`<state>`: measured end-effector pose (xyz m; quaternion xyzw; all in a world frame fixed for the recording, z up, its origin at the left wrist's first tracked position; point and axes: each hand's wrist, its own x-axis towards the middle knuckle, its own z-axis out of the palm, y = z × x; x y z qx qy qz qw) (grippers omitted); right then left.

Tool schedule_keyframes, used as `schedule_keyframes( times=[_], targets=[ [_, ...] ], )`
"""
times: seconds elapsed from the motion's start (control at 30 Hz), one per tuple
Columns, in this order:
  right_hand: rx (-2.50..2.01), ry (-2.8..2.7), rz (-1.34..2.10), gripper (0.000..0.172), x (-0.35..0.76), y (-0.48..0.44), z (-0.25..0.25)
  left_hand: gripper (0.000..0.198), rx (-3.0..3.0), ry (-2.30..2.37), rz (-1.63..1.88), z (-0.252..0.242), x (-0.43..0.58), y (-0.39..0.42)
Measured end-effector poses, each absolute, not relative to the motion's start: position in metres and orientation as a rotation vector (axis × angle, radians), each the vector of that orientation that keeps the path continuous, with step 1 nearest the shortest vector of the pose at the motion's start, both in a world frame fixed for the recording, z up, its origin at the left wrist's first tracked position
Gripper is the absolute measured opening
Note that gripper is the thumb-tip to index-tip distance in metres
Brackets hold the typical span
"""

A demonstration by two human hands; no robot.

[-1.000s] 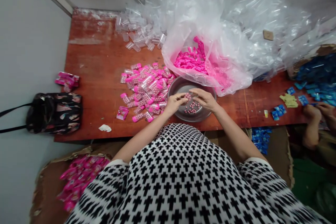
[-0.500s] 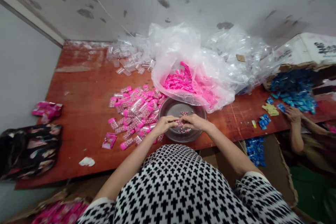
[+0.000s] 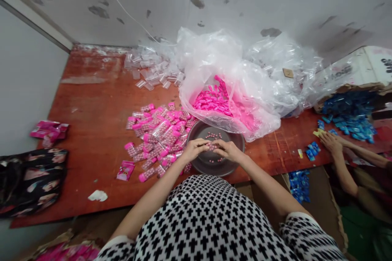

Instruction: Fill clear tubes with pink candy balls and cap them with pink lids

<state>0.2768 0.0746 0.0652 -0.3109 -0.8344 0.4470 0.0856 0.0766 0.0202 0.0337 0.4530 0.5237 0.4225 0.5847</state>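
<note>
Over a grey bowl (image 3: pixel 196 166) my two hands meet, fingertips nearly touching. My left hand (image 3: pixel 196 149) is closed on one end of what looks like a small clear bottle of pink balls (image 3: pixel 212 146). At its other end my right hand (image 3: pixel 228 150) is closed too; the fingers partly hide it. Loose pink balls (image 3: pixel 213 135) lie in the bowl. Left of the bowl spreads a pile of clear bottles filled with pink balls (image 3: pixel 162 130), with pink caps. Behind the bowl, an opened plastic bag (image 3: pixel 211 55) holds pink caps (image 3: pixel 212 101).
Empty clear bottles (image 3: pixel 153 69) lie at the back. A pink packet (image 3: pixel 125 170), white scrap (image 3: pixel 98 195) and floral bag (image 3: pixel 36 179) are on the left. At right, a co-worker's hands (image 3: pixel 330 142) work near blue packets (image 3: pixel 352 118) on the red-brown table (image 3: pixel 85 138).
The view has shifted slightly. My hands stay together over the bowl, and the loose balls lie differently. The co-worker's hand has moved left onto the yellow pieces.
</note>
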Motion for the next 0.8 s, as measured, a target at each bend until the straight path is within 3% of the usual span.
schedule_keyframes(
  times=[0.47,0.63,0.8],
  targets=[
    [-0.819,-3.029,1.003,0.008,0.273,0.105,0.085,0.023,1.392,1.322,0.931,0.030,0.069,0.022],
    [-0.946,-2.672,1.147,0.023,0.264,0.139,0.096,0.026,1.523,1.417,0.973,0.029,0.064,0.022],
    [-1.477,-2.316,0.704,0.025,0.242,0.223,0.081,0.024,1.533,1.415,1.043,0.031,0.065,0.024]
  ],
)
